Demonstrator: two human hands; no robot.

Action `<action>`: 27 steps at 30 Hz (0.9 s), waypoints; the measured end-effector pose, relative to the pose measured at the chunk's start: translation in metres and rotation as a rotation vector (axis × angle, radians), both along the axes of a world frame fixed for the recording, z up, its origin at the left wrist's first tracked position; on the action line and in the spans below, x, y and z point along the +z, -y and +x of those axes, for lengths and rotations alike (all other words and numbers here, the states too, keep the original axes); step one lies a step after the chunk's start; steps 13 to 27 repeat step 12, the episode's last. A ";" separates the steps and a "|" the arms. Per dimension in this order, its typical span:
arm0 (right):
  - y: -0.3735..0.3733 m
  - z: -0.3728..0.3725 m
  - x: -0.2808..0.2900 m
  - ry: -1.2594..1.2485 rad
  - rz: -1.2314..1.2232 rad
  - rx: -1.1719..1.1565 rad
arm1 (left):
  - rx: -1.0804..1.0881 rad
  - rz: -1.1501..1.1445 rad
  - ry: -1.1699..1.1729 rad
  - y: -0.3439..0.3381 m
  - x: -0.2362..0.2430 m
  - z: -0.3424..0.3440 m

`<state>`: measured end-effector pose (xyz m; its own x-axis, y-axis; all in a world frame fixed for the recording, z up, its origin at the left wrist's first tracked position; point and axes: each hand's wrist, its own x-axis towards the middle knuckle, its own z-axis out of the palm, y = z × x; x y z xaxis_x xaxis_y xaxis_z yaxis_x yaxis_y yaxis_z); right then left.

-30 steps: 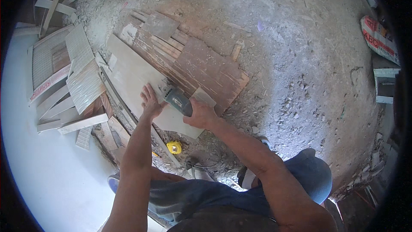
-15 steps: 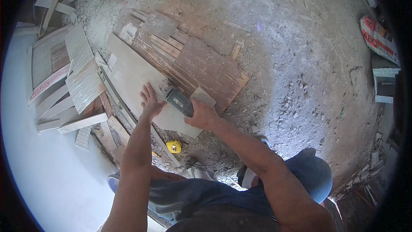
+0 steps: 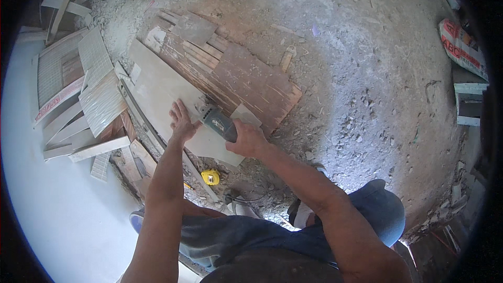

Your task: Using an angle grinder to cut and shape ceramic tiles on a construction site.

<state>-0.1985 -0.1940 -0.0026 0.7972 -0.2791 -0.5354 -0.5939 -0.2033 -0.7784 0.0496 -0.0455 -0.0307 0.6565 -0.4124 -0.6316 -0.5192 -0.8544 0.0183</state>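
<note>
My right hand (image 3: 247, 139) is wrapped round the rear of a grey-green angle grinder (image 3: 219, 123). The grinder's head rests at the right edge of a long pale tile (image 3: 167, 86). My left hand (image 3: 183, 122) lies on that tile with its fingers spread, just left of the grinder, the thumb close to the tool's body. Under the tile's right side is a worn brown wooden board (image 3: 250, 81). A small pale offcut (image 3: 246, 114) lies beside my right hand. The grinder's disc is hard to make out.
A yellow tape measure (image 3: 210, 176) and a long metal straightedge (image 3: 196, 174) lie near my feet. Cut tile pieces (image 3: 99, 110) are piled at the left by a white surface (image 3: 63, 204). Rubble (image 3: 361, 120) covers the floor at right, with a red-and-white bag (image 3: 461, 47) beyond.
The view has shifted very slightly. Both hands and the grinder hold nearly the same place on the tile.
</note>
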 end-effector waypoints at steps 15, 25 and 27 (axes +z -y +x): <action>0.004 -0.004 0.000 -0.055 0.053 0.064 | -0.003 0.004 0.013 0.000 -0.001 0.000; 0.004 -0.004 0.000 -0.055 0.053 0.064 | -0.003 0.004 0.013 0.000 -0.001 0.000; 0.004 -0.004 0.000 -0.055 0.053 0.064 | -0.003 0.004 0.013 0.000 -0.001 0.000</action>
